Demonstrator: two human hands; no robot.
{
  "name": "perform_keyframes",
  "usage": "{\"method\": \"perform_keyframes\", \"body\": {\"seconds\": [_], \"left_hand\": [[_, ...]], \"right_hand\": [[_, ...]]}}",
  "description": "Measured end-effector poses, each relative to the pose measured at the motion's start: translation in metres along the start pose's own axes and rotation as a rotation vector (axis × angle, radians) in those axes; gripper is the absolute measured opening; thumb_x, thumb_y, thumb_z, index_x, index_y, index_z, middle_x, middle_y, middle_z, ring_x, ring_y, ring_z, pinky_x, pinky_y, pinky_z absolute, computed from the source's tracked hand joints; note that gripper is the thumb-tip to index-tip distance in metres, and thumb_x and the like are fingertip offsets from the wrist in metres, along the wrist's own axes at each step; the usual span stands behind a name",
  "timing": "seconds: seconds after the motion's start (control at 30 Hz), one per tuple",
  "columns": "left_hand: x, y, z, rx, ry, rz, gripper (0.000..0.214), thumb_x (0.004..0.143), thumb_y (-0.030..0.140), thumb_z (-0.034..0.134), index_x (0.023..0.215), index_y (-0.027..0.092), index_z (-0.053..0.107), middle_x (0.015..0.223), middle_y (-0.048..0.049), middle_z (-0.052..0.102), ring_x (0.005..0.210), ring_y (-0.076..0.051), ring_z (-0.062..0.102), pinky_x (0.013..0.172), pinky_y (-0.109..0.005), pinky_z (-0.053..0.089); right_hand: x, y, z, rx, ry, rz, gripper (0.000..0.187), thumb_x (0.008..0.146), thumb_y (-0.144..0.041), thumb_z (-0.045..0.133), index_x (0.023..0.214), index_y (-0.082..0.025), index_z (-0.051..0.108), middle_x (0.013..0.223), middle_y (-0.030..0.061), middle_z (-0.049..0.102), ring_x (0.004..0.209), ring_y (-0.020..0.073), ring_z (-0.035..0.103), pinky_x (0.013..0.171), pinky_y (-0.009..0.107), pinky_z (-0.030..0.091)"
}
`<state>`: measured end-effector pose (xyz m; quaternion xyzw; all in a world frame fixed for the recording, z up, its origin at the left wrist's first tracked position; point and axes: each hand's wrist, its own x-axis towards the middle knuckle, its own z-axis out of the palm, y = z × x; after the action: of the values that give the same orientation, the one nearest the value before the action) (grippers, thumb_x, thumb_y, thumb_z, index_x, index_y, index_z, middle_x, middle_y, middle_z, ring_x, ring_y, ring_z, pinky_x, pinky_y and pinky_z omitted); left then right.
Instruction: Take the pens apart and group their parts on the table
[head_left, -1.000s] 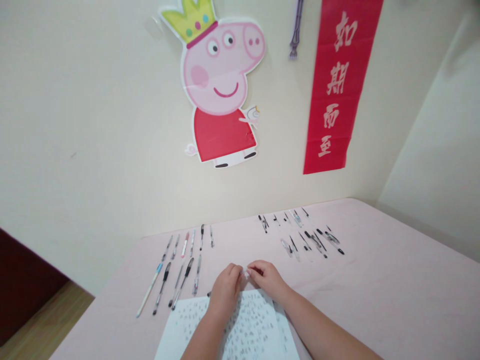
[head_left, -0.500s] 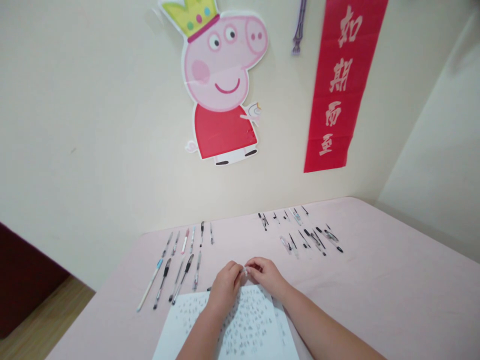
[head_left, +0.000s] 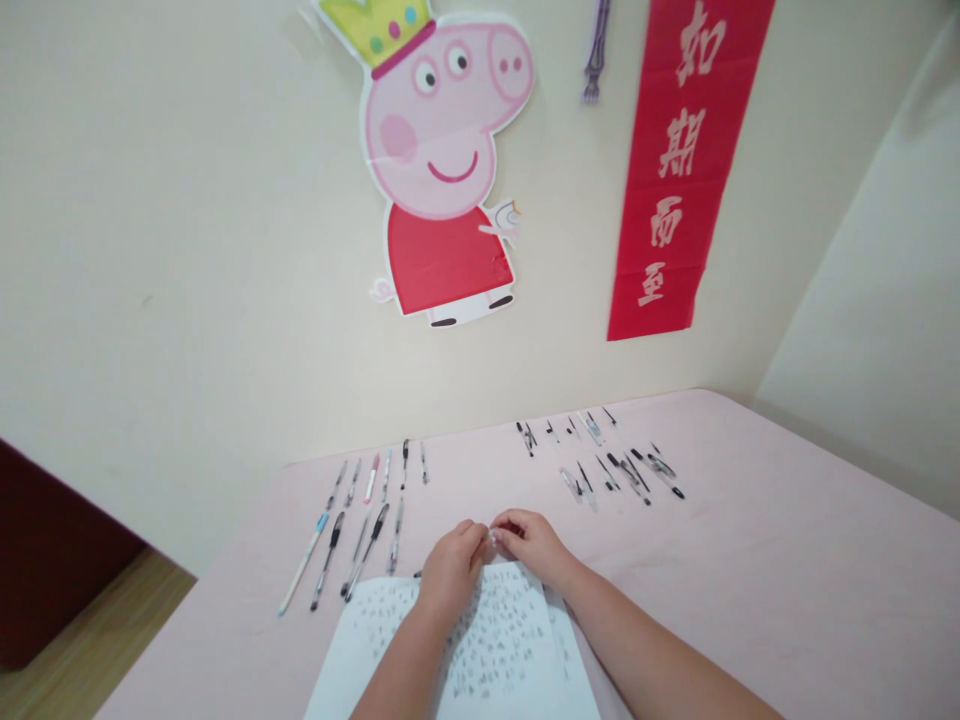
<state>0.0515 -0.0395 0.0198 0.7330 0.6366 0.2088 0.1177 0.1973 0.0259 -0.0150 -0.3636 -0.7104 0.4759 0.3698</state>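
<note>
My left hand [head_left: 454,562] and my right hand [head_left: 531,542] meet at the top edge of a sheet of paper [head_left: 502,650] covered in handwriting. Fingertips of both hands pinch a small whitish piece [head_left: 491,537] between them; it is too small and too covered to name. A dark tip of something [head_left: 418,575] pokes out beside my left hand, its remainder hidden. Left of my hands lie several pens in two rows, among them a black-gripped pen [head_left: 367,550] and a pale pen with a blue end [head_left: 303,563].
Farther back on the pink tablecloth [head_left: 750,560], right of centre, are two rows of pen parts [head_left: 626,475], with black caps, refills and clear barrels. A wall [head_left: 187,300] rises behind the table, bearing a cartoon pig cutout [head_left: 450,260] and a red banner [head_left: 675,200].
Both hands stay together on the small piece, with only slight finger movement. The whole view has shifted a little; the pens and pen parts lie as before.
</note>
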Motion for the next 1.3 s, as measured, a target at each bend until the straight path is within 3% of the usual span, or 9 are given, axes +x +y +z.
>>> {"method": "perform_keyframes", "body": {"seconds": [0.5,0.73,0.9,1.1,1.3], "left_hand": [[0.0,-0.009,0.002,0.002,0.057,0.041,0.026,0.09,0.028,0.036,0.099,0.024,0.061,0.086,-0.0032,0.062,0.081,-0.016,0.058,0.071,-0.026,0.041],[0.002,-0.016,0.005,-0.026,0.171,0.014,0.027,0.088,0.029,0.04,0.107,0.019,0.057,0.092,-0.0063,0.064,0.084,-0.018,0.06,0.076,-0.03,0.045],[0.002,-0.018,0.006,-0.035,0.233,0.029,0.02,0.087,0.025,0.04,0.095,0.018,0.057,0.086,-0.0058,0.062,0.081,-0.018,0.058,0.074,-0.032,0.046],[0.003,-0.009,0.0,-0.143,0.375,0.095,0.019,0.087,0.02,0.039,0.091,0.018,0.057,0.092,-0.0063,0.058,0.087,-0.017,0.056,0.079,-0.031,0.047],[0.004,0.0,-0.007,-0.305,0.526,0.055,0.021,0.085,0.028,0.046,0.083,0.017,0.063,0.094,-0.0076,0.057,0.091,-0.019,0.056,0.082,-0.033,0.046]], "right_hand": [[-0.001,-0.004,-0.002,0.032,0.002,-0.001,0.014,0.073,-0.021,0.054,0.079,-0.016,0.065,0.07,0.002,0.065,0.066,0.0147,0.057,0.062,0.025,0.044],[0.003,-0.001,-0.006,-0.019,0.12,-0.01,0.014,0.073,-0.02,0.052,0.08,-0.015,0.064,0.07,0.0026,0.063,0.064,0.0148,0.055,0.061,0.025,0.043],[0.004,0.002,-0.011,-0.198,0.211,0.002,0.016,0.076,-0.02,0.052,0.084,-0.016,0.065,0.077,0.0042,0.064,0.069,0.0155,0.056,0.065,0.026,0.042],[-0.002,-0.008,-0.014,-0.452,0.164,-0.022,0.016,0.08,-0.021,0.053,0.082,-0.019,0.069,0.078,0.0032,0.062,0.074,0.0148,0.056,0.07,0.025,0.039],[-0.004,-0.009,-0.013,-0.551,0.134,-0.047,0.014,0.08,-0.022,0.056,0.079,-0.02,0.071,0.081,0.0047,0.061,0.083,0.0173,0.055,0.076,0.027,0.038]]}}
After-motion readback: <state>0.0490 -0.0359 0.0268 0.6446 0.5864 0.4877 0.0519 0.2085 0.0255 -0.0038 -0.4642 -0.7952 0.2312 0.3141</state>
